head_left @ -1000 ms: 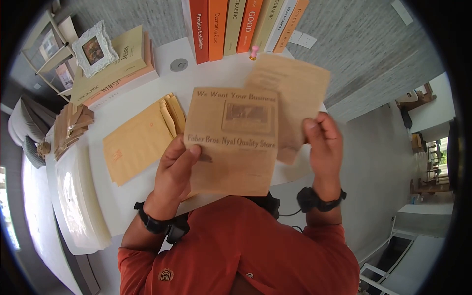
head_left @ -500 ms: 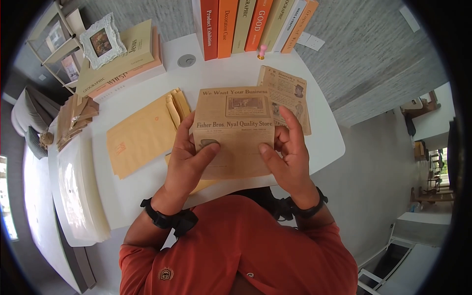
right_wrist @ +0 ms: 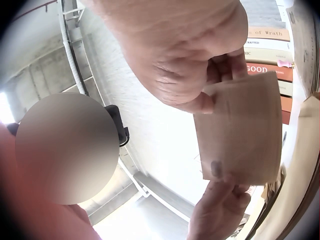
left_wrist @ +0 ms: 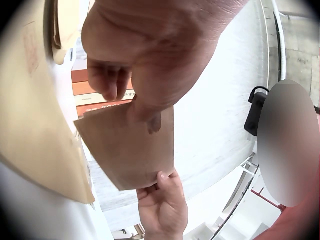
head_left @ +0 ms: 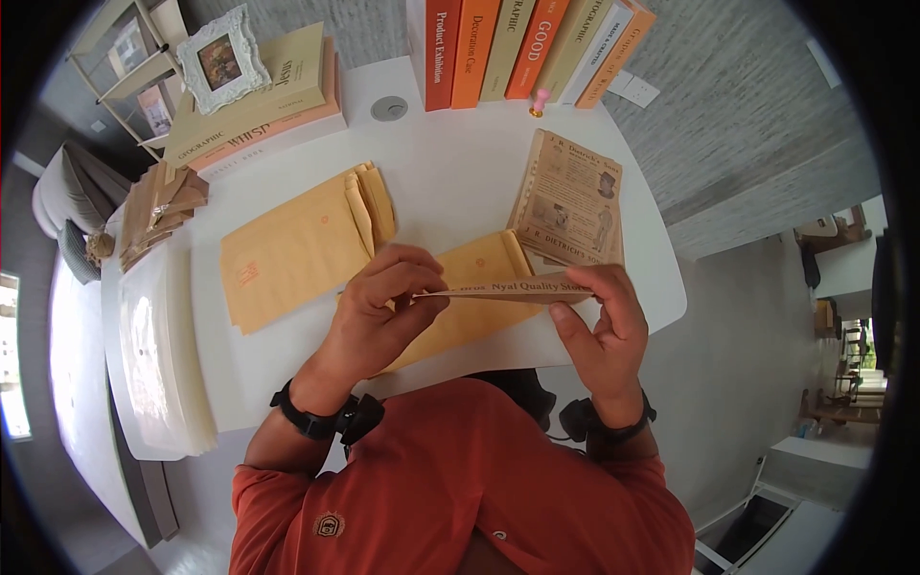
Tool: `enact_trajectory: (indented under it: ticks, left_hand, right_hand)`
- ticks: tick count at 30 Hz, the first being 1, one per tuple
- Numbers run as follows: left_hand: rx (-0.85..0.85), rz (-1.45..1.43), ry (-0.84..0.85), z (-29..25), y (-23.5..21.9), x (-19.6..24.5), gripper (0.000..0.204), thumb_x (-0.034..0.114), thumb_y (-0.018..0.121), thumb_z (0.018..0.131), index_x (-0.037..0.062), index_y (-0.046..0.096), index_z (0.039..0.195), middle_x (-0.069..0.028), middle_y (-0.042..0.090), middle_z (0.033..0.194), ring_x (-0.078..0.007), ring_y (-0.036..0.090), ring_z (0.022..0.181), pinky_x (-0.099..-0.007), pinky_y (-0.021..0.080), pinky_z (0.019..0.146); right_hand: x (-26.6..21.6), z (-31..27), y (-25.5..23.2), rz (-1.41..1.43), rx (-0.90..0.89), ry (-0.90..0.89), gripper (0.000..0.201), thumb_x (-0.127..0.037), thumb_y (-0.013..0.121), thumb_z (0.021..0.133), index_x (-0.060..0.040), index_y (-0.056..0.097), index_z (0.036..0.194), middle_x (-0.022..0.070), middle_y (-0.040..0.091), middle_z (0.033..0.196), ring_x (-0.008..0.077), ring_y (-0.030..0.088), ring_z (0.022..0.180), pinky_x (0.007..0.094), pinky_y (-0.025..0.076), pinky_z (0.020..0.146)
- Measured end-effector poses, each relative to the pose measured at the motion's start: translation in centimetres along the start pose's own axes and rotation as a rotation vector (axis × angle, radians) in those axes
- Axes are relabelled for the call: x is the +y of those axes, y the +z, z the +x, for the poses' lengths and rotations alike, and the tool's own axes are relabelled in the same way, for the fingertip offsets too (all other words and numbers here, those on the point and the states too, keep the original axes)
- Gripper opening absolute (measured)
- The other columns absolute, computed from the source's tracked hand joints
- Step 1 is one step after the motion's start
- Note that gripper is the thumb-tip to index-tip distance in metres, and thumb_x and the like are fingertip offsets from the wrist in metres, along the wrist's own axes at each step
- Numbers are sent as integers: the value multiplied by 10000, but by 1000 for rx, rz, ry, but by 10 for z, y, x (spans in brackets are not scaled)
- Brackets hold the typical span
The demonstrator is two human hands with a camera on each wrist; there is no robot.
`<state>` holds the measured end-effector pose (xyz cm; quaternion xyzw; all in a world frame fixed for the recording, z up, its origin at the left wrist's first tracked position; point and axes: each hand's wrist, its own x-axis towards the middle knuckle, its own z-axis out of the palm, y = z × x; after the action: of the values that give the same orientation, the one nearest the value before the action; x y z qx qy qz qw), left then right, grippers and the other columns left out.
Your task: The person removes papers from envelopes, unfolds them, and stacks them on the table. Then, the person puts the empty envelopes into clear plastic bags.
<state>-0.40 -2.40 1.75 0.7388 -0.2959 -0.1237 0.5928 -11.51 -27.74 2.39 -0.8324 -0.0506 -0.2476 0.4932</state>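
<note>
Both hands hold a brown printed sheet [head_left: 522, 289] between them, seen nearly edge-on from the head, with "Nyal Quality Store" showing. My left hand [head_left: 379, 311] pinches its left end between thumb and fingers. At the other end, my right hand [head_left: 609, 331] grips it, thumb on the near side. The left wrist view shows the sheet's plain brown face [left_wrist: 130, 155]. Below the sheet lies a yellow envelope [head_left: 465, 326], partly covered by it. Just beyond the right hand, other brown printed sheets [head_left: 572, 196] rest on the white table.
Left of the hands lies a stack of yellow envelopes [head_left: 292, 254]. Clear plastic sleeves [head_left: 158, 355] and brown paper packets [head_left: 163, 216] line the table's left edge. Upright books [head_left: 508, 53], a pink-handled stamp [head_left: 539, 103] and stacked books [head_left: 254, 105] under a white frame [head_left: 220, 65] stand behind.
The right hand put another printed sheet down at the back right, then took the right side of the held sheet. That sheet has since tipped from facing me to nearly edge-on.
</note>
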Motion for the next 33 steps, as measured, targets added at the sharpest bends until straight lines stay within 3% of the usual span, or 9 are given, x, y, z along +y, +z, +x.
enact_trajectory:
  ticks: [4, 8, 9, 10, 12, 13, 16, 20, 33]
  left_hand:
    - [-111, -74, 9, -5, -8, -6, 165, -62, 724, 857, 33, 682, 985, -50, 635, 1025, -116, 594, 881, -274, 495, 744]
    - [-2, 104, -22, -5, -3, -8, 348, -30, 762, 829, 38, 642, 1148, -77, 629, 1132, -141, 610, 947, -287, 509, 780]
    - [55, 158, -40, -5, -2, -7, 417, -11, 782, 812, 39, 623, 1194, -89, 625, 1169, -168, 621, 978, -301, 517, 805]
    - [112, 211, -59, -5, -1, -7, 488, 8, 803, 795, 39, 603, 1239, -102, 621, 1206, -195, 633, 1010, -315, 525, 830]
    - [44, 397, 95, -7, -2, -17, 628, 108, 858, 742, 37, 568, 1295, -143, 570, 1300, -280, 592, 1139, -388, 510, 920]
    - [9, 488, 171, -7, -2, -18, 704, 158, 886, 716, 36, 551, 1323, -163, 545, 1348, -323, 572, 1204, -424, 503, 965]
    - [-127, 771, 140, -6, 13, -12, 845, 317, 911, 665, 40, 524, 1362, -213, 455, 1439, -415, 441, 1343, -515, 406, 1085]
    - [-206, 836, 121, 0, 29, -14, 947, 410, 901, 637, 52, 487, 1410, -226, 418, 1450, -419, 394, 1365, -524, 329, 1143]
    - [-147, 797, 173, 3, 35, -1, 971, 280, 895, 587, 72, 469, 1434, -222, 447, 1386, -406, 456, 1287, -514, 365, 1106]
  right_hand:
    - [22, 11, 3, -15, -43, 4, 248, -27, 743, 868, -43, 674, 1106, 89, 653, 1103, 179, 631, 924, 316, 510, 844]
    - [32, 3, 8, 101, -345, 407, 168, -46, 714, 902, -40, 665, 1063, 43, 684, 956, 154, 632, 870, 305, 512, 810]
    - [43, -4, 13, 48, -211, 267, 171, -66, 693, 928, -19, 663, 1090, 53, 693, 933, 127, 632, 857, 286, 512, 798]
    - [44, -7, 12, 103, -148, 291, 182, -64, 689, 930, -13, 664, 1103, 54, 695, 940, 122, 630, 854, 285, 513, 792]
    - [46, -9, 8, 211, -20, 336, 205, -60, 683, 935, -2, 666, 1130, 54, 700, 956, 111, 627, 849, 284, 514, 781]
    - [47, -9, 0, 113, -78, 360, 241, -48, 673, 944, 7, 662, 1178, 48, 699, 1016, 100, 622, 856, 264, 513, 767]
    - [55, -15, -9, 263, 68, 443, 250, -56, 663, 956, -5, 652, 1201, 44, 694, 1068, 95, 633, 889, 248, 524, 758]
    - [41, -9, -23, 309, 273, 425, 263, -86, 634, 973, -4, 599, 1221, 62, 682, 1069, 91, 633, 870, 255, 550, 681]
    - [44, -18, -28, 289, 205, 494, 218, -62, 566, 964, 14, 558, 1168, 61, 655, 983, 72, 598, 774, 239, 516, 633]
